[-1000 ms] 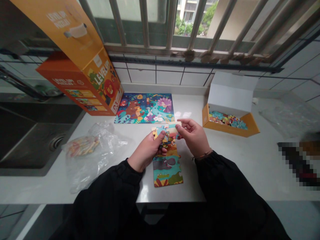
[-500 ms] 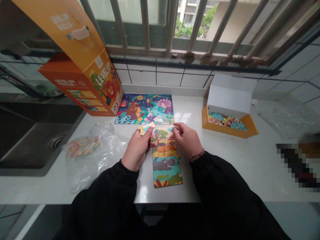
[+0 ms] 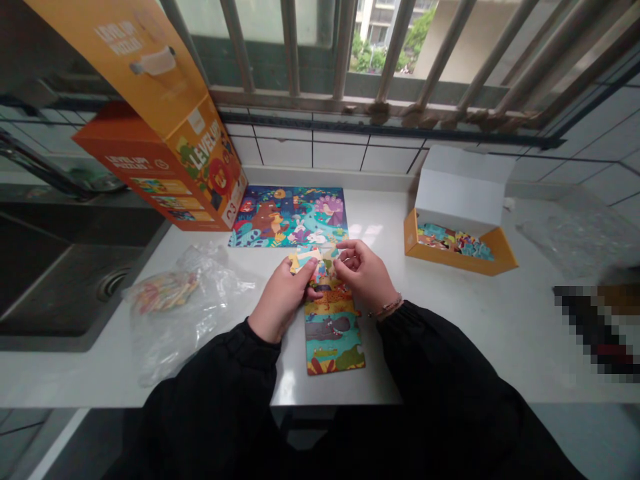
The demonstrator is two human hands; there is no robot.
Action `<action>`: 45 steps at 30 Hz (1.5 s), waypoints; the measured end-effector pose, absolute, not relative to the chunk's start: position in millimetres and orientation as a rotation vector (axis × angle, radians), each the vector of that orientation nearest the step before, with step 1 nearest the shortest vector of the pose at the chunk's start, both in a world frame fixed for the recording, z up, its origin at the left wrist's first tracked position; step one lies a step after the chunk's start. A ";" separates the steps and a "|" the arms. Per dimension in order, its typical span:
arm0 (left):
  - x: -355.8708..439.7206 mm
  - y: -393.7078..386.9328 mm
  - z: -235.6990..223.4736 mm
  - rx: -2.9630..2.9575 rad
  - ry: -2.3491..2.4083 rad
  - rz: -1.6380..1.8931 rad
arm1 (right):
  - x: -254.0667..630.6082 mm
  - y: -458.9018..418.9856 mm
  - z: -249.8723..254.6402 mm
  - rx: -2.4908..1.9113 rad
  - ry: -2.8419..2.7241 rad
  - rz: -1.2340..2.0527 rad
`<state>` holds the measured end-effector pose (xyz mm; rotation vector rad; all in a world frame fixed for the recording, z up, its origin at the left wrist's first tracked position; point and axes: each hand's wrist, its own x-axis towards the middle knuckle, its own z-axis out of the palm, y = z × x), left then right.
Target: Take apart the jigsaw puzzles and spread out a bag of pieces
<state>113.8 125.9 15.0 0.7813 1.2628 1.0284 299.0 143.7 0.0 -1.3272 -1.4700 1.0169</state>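
Observation:
My left hand [image 3: 287, 293] grips a small stack of puzzle pieces [image 3: 306, 259], with the thumb laid over the top. Close to that stack, my right hand [image 3: 367, 272] has its fingers curled toward the thumb; anything between the fingertips is too small to make out. Below both hands lies a partly assembled animal puzzle [image 3: 333, 333] showing a hippo and a crocodile. Its upper part is covered by my hands and the held pieces. Just beyond it is a night-forest picture [image 3: 290, 217] with a bear, rabbits and a peacock.
An orange puzzle box [image 3: 170, 167] stands at the back left beside the sink [image 3: 55, 280]. A crumpled plastic bag [image 3: 175, 333] holding more pieces lies left. At right sits an open yellow box [image 3: 450, 260] of loose pieces [image 3: 453, 240], with clear plastic [image 3: 565, 233] farther right.
My left hand has moved slightly right with the puzzle pieces, over the assembled puzzle. My right hand has left the puzzle's upper right edge and moved a little left, toward the held stack.

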 end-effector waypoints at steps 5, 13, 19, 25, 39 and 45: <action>113.9 127.6 10.9 0.793 1.274 1.017 | 304.8 147.1 -5.5 -1.379 -1.327 0.995; 112.9 126.7 12.8 0.754 1.217 1.152 | 301.0 138.1 2.8 -1.300 -1.374 0.866; 106.5 129.5 16.6 0.602 1.196 1.283 | 305.5 141.3 -0.4 -1.202 -1.170 0.907; 110.1 122.8 21.4 0.580 1.072 1.119 | 304.9 141.0 -2.5 -1.125 -1.149 1.021; 109.8 122.0 28.5 0.593 0.972 1.151 | 308.5 141.1 -0.6 -1.034 -0.719 1.477; 111.7 120.9 29.6 0.661 0.841 1.095 | 312.5 139.8 0.4 -0.938 -0.724 1.714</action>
